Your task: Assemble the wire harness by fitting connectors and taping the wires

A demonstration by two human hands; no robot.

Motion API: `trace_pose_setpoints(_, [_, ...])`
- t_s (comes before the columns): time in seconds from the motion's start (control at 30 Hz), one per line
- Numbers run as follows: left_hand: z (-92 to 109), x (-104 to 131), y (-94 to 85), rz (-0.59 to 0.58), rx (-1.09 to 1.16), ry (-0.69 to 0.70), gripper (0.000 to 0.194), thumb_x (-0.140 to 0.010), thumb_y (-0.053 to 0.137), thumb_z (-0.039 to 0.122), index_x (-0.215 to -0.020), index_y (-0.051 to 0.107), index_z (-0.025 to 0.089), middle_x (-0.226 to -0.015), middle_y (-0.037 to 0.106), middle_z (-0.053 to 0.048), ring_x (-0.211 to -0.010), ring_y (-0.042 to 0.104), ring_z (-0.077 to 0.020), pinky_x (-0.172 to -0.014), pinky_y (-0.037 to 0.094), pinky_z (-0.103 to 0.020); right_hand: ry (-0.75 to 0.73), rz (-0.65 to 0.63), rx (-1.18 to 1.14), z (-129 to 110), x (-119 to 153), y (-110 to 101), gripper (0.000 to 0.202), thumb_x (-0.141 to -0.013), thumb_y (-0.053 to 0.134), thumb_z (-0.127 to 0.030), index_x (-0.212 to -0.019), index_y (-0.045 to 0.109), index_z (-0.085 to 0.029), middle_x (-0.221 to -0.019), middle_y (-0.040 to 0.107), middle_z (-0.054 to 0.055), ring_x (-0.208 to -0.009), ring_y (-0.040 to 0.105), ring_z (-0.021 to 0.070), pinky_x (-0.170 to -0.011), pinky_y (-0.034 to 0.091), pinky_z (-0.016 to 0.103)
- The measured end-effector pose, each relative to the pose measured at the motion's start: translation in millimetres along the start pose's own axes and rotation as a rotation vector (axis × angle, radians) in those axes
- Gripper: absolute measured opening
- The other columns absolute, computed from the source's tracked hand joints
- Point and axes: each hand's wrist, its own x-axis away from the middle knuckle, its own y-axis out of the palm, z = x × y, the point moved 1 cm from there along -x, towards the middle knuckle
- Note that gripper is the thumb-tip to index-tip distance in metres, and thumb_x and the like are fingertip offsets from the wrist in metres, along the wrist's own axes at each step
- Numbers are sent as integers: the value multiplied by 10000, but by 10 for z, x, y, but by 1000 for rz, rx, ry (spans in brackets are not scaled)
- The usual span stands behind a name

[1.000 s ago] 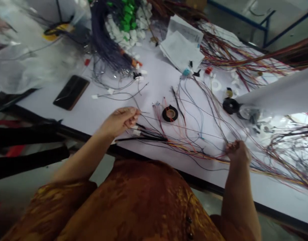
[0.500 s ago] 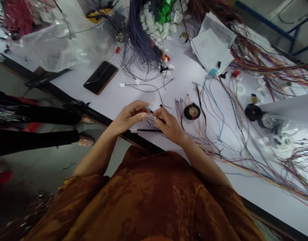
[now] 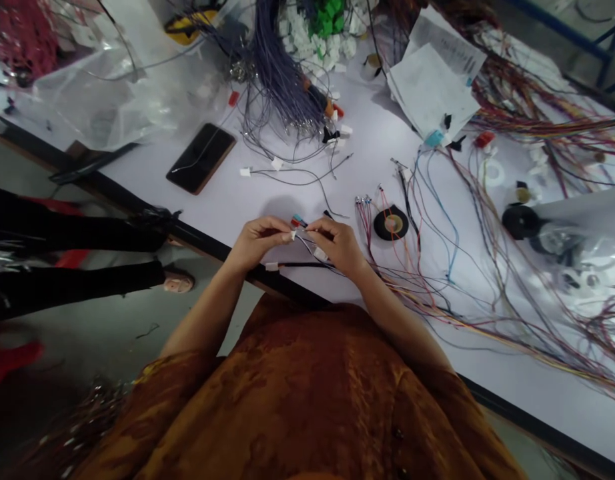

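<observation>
Over the near edge of the table, my left hand (image 3: pixel 260 243) pinches a small white connector (image 3: pixel 293 235) between thumb and fingertips. My right hand (image 3: pixel 341 248) is closed close beside it, its thumb and forefinger pressed on a thin wire (image 3: pixel 304 243) that runs to the connector. The wire's very end is too small to make out. Just beyond the fingertips is a small blue and red piece (image 3: pixel 298 221). Under my right hand another white connector (image 3: pixel 320 253) shows. A black-sleeved cable with a white plug (image 3: pixel 272 267) lies by the table edge.
A phone (image 3: pixel 201 158) lies to the left. Right of my hands is a roll of black tape (image 3: pixel 391 223) among loose wires. At the back are a purple wire bundle (image 3: pixel 282 80), white and green connectors (image 3: pixel 332 20) and papers (image 3: pixel 432 90). A person's legs (image 3: pixel 77 283) stand at left.
My left fingertips have closed in on the white connector, which now shows plainly. Both hands sit slightly lower in view. The blue and red piece is more exposed, and the whole view has shifted a little.
</observation>
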Motion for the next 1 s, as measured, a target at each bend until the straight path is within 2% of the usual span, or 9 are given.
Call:
trace_pose_setpoints(0.13, [10,3,134,22,283,-67,234,-620,890,304,-713,705,194,-748,681,-10,-715,621,-109,-734,518,-255,28,12,-71,-70,78,-46,200,-852,658,-359,-847,715,-168,-595,500,-47,-552,364,77,-539,287,238])
trace_pose_setpoints(0.27, [6,9,254,31,390,-126,265,-608,895,320,-677,674,192,-728,643,0,-691,591,-91,-685,501,-216,18,44,-97,-173,144,-89,215,-845,679,-383,-817,717,-173,-571,477,-53,-535,343,72,-524,274,239])
trace_pose_setpoints(0.5, [12,34,335,24,398,-137,280,-618,885,339,-691,652,200,-710,618,16,-623,551,-74,-664,496,-219,-104,66,13,-244,174,-122,170,-874,624,-292,-764,683,-176,-680,596,-10,-614,448,92,-604,355,247])
trace_pose_setpoints(0.63, [26,47,342,19,387,-132,270,-619,886,330,-693,666,192,-713,631,13,-609,550,-61,-652,486,-199,-136,43,-8,-244,167,-118,142,-856,616,-243,-748,673,-172,-688,582,-11,-631,470,92,-622,367,248])
trace_pose_setpoints(0.83, [125,91,360,29,304,-107,255,-607,894,312,-685,685,189,-696,649,5,-627,583,-82,-646,497,-213,-52,-42,-58,-315,177,-165,156,-816,615,-209,-669,623,-161,-624,537,-34,-596,426,76,-581,337,235])
trace_pose_setpoints(1.0, [159,121,376,17,296,-155,259,-605,900,320,-702,695,194,-687,664,9,-617,602,-84,-628,513,-214,55,-177,-235,-271,182,-188,185,-814,620,-284,-680,619,-157,-591,475,-51,-552,360,61,-522,293,221])
